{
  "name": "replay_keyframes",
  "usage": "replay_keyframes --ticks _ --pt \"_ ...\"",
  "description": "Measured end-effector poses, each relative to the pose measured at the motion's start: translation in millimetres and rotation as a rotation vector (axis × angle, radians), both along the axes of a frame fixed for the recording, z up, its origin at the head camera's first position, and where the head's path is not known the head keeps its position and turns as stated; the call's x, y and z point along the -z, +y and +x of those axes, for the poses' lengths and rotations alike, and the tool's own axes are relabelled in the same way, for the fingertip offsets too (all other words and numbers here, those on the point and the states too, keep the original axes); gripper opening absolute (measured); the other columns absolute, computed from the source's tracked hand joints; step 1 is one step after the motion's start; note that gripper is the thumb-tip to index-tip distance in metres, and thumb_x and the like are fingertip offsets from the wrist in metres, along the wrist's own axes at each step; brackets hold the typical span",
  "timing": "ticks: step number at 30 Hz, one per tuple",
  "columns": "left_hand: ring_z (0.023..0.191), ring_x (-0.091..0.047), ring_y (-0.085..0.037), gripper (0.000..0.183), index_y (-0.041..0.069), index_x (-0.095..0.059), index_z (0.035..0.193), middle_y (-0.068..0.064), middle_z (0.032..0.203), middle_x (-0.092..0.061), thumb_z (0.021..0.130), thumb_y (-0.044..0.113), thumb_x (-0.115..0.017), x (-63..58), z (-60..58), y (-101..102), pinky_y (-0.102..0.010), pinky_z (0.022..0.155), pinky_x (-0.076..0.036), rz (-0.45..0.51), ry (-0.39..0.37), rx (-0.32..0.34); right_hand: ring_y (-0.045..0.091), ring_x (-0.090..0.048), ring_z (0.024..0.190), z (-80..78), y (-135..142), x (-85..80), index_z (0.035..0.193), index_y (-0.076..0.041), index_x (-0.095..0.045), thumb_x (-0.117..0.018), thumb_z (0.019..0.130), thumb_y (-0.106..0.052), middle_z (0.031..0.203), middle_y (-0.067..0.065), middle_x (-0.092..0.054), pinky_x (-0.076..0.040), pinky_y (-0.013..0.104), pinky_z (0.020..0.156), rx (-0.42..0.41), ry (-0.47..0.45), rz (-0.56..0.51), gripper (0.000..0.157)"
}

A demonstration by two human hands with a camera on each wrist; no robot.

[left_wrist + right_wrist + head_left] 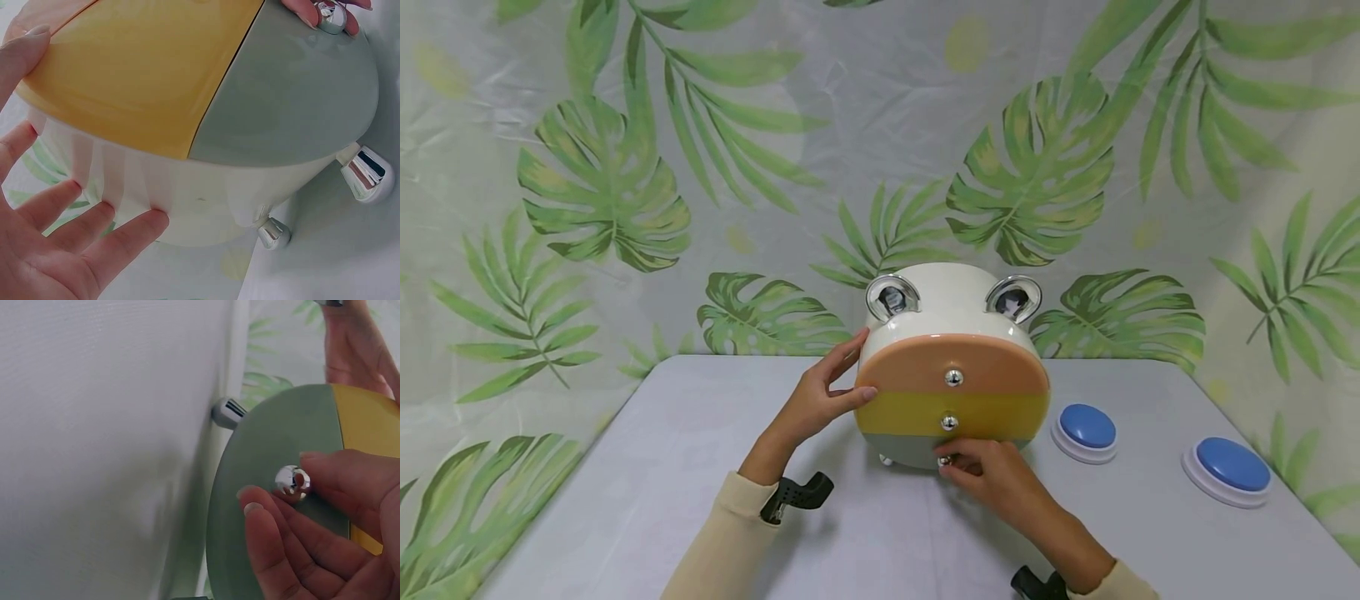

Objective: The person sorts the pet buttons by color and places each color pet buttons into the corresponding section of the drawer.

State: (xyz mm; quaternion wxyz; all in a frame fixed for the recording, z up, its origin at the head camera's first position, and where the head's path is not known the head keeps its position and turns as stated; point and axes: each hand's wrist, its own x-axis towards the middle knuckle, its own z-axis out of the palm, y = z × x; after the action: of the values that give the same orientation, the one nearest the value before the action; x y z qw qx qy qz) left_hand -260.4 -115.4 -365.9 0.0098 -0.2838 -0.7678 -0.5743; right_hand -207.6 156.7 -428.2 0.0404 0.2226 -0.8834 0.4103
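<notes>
A small rounded drawer cabinet (953,358) with a white body and two silver-rimmed, eye-like bumps stands on the table. Its front has an orange, a yellow and a grey-green drawer (281,437), each with a round silver knob. My left hand (816,404) rests against the cabinet's left side. In the left wrist view its fairly straight fingertips touch the white wall, with the thumb on the front's edge. At the lowest drawer, my right hand (992,475) pinches the silver knob (292,482) between thumb and fingers. All three drawer fronts look flush.
Two blue push buttons with white bases stand right of the cabinet, a nearer button (1232,465) and a farther button (1087,427). Short silver feet (369,175) hold the cabinet above the white table (700,433). Behind hangs a leaf-patterned cloth (880,108).
</notes>
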Motion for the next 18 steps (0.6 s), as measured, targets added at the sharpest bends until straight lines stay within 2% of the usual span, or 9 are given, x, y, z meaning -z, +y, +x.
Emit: replay_keyframes --ticks 11,18 --pt "0.142 -0.028 -0.02 0.073 0.022 -0.031 0.153 0.007 0.157 -0.026 0.09 0.013 -0.068 1.5 -0.6 -1.0 -0.038 0.095 -0.05 -0.002 0.003 -0.002 0.003 -0.066 0.072 -1.4 -3.2 6.3 0.093 -0.014 -0.076 -0.074 0.084 -0.009 0.089 -0.004 -0.073 -0.054 0.019 0.062 0.038 0.063 -0.005 0.01" --pt "0.142 -0.028 -0.019 0.073 0.022 -0.031 0.153 0.01 0.157 -0.026 0.09 0.014 -0.068 1.6 -1.5 -1.0 -0.039 0.095 -0.05 0.0 0.003 0.001 0.003 -0.066 0.072 -1.1 -3.6 6.4 0.091 -0.014 -0.076 -0.075 0.083 -0.008 0.088 -0.005 -0.073 -0.054 0.018 0.062 0.062 0.062 -0.004 0.011"
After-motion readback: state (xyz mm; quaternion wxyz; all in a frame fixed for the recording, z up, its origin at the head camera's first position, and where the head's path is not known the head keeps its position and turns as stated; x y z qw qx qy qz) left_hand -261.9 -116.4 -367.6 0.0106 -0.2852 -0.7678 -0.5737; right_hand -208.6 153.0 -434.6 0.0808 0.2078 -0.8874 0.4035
